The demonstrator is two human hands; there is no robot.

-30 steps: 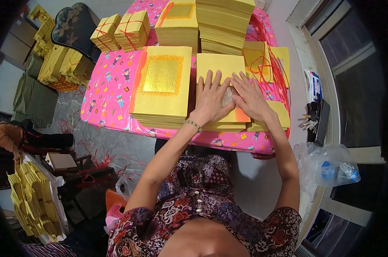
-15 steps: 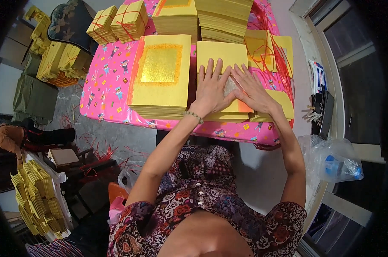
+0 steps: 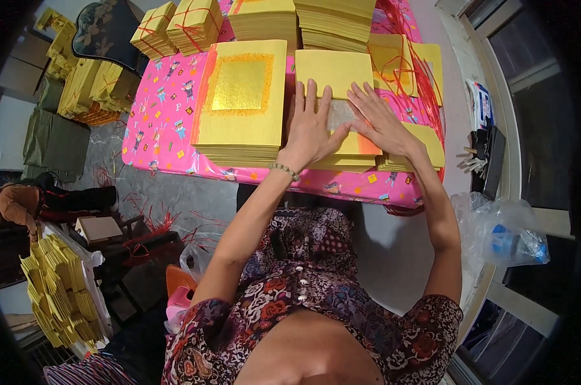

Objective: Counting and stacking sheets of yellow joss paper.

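Note:
My left hand (image 3: 308, 127) lies flat with fingers stretched on the left side of a stack of yellow paper sheets (image 3: 334, 70). My right hand (image 3: 381, 123) rests, fingers extended, on the right side of the same stack. Between the hands shows a silvery square patch (image 3: 342, 113) on the paper, partly covered by fingers. An orange band runs along the stack's near right part. Neither hand grips anything. To the left sits a taller paper stack (image 3: 239, 96) with a gold foil square on top and an orange left edge.
A pink printed cloth (image 3: 159, 122) covers the table. Bundles tied with red string (image 3: 195, 27) and more paper stacks (image 3: 335, 29) stand at the back. Red strings (image 3: 425, 77) hang on the right. At lower left, another person (image 3: 18, 202) is beside piled yellow paper (image 3: 59, 289).
My hands have moved slightly apart, and more of the silvery patch shows between them. The table sits a little higher in the picture.

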